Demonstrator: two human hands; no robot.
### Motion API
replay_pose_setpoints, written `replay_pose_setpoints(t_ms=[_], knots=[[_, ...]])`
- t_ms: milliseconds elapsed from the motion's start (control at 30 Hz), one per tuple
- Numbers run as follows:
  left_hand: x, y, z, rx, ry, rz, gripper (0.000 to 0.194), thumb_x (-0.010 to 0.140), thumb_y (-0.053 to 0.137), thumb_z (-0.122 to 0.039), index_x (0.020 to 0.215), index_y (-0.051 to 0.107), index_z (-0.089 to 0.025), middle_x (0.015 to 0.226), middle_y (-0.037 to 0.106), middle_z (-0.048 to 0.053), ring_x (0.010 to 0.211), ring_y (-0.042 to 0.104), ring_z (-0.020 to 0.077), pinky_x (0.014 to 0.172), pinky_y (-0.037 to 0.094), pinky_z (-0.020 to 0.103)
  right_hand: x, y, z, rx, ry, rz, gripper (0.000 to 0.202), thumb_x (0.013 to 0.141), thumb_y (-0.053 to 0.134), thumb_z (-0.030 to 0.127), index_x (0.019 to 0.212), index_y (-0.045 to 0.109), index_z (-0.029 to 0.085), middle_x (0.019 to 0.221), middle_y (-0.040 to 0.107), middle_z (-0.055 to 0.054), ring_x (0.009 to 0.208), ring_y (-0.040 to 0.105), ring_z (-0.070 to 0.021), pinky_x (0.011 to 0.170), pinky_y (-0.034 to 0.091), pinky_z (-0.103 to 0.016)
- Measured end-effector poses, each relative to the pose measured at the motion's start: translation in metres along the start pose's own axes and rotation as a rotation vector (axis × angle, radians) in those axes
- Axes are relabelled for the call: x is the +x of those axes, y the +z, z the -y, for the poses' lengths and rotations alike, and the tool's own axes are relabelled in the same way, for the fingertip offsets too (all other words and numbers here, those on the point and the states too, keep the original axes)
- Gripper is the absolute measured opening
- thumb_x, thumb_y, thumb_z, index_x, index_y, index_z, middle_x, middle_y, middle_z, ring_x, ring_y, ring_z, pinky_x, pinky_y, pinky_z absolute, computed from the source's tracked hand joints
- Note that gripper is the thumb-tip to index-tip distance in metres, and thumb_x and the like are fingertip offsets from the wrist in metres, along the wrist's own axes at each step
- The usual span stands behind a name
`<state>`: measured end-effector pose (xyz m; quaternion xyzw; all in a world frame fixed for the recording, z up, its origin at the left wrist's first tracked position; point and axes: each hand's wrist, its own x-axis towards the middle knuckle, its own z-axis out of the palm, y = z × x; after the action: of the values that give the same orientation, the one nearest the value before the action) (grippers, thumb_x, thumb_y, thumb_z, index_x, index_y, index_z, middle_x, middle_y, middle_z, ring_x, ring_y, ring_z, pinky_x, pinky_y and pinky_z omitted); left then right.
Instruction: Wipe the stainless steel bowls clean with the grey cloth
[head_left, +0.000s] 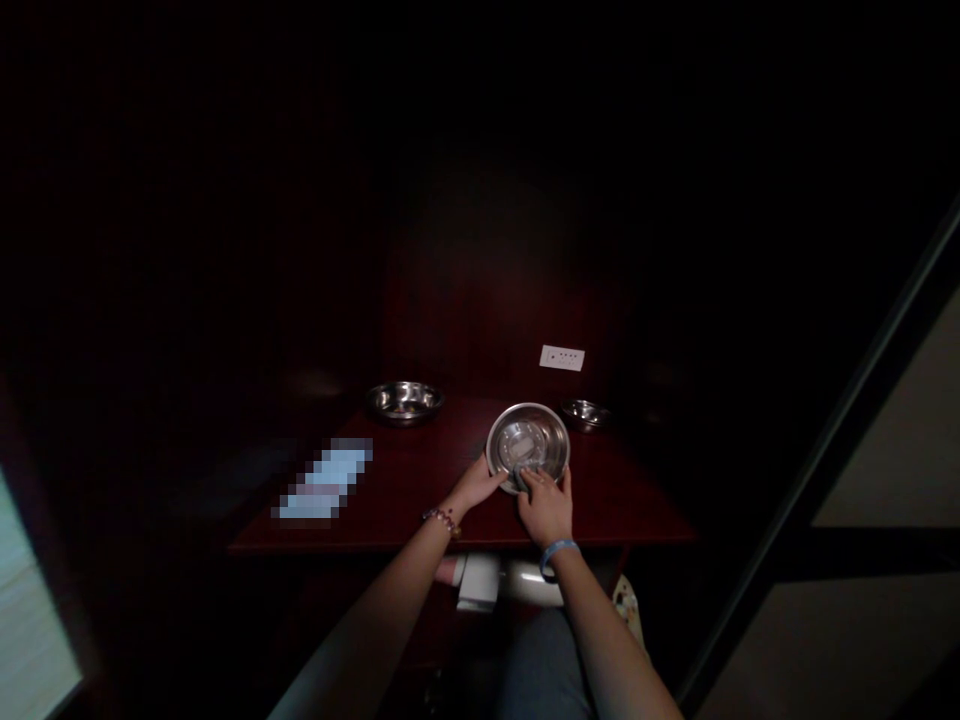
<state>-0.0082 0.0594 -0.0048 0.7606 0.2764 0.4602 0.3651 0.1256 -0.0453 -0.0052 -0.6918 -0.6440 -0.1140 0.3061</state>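
Observation:
A round steel bowl [551, 430] is tilted toward me above the front part of the dark red table [420, 500]. My left hand [478, 484] grips its lower left rim, thumb on the near edge. At the bowl's lower right, my right hand [546, 505] reaches over the rim, its fingers bent on a small dark grey piece [520, 478] against the inside; what that piece is cannot be made out. A pale rectangular patch shows on the bowl's bottom. A beaded bracelet is on the left wrist, a blue band on the right.
A wide steel bowl [405, 403] stands at the back left of the table, a smaller one [586, 415] at the back right. A white socket panel [562, 358] is on the wall. A blurred-out pale rectangle [326, 483] lies left. White objects [478, 580] show below the table's front edge.

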Motion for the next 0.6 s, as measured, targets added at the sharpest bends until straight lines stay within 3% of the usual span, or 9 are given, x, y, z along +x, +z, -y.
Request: replay_pose_setpoints(t_ms=[233,433,600], knots=[[0.000,0.000,0.002,-0.064,-0.060,-0.054,0.058,0.080,0.062,-0.025,0.132,0.043,-0.009,0.133,0.055,0.019,0.123,0.054,0.0258,0.112,0.034,0.043,0.000,-0.009,-0.003,0.075,-0.103,0.153,0.047,0.086,0.048,0.028,0.132,0.055,0.027,0.136,0.058,-0.002,0.130,0.048,-0.0186,0.119,-0.001,-0.046],[-0.001,0.005,0.003,-0.180,0.006,0.088,0.061,0.075,0.072,-0.037,0.127,0.053,-0.013,0.131,0.059,0.015,0.122,0.055,0.0262,0.109,0.040,0.043,0.000,-0.011,-0.008,0.141,-0.164,0.222,0.053,0.084,0.049,0.027,0.136,0.050,0.025,0.139,0.055,-0.004,0.131,0.046,-0.0188,0.119,0.000,-0.047],[0.001,0.004,0.008,-0.088,0.001,0.068,0.045,0.079,0.066,-0.032,0.118,0.061,-0.012,0.127,0.063,0.014,0.119,0.057,0.0259,0.107,0.041,0.042,0.000,-0.007,-0.011,0.125,-0.181,0.229,0.054,0.085,0.047,0.026,0.139,0.046,0.026,0.142,0.052,-0.003,0.133,0.044,-0.0184,0.119,0.000,-0.049]])
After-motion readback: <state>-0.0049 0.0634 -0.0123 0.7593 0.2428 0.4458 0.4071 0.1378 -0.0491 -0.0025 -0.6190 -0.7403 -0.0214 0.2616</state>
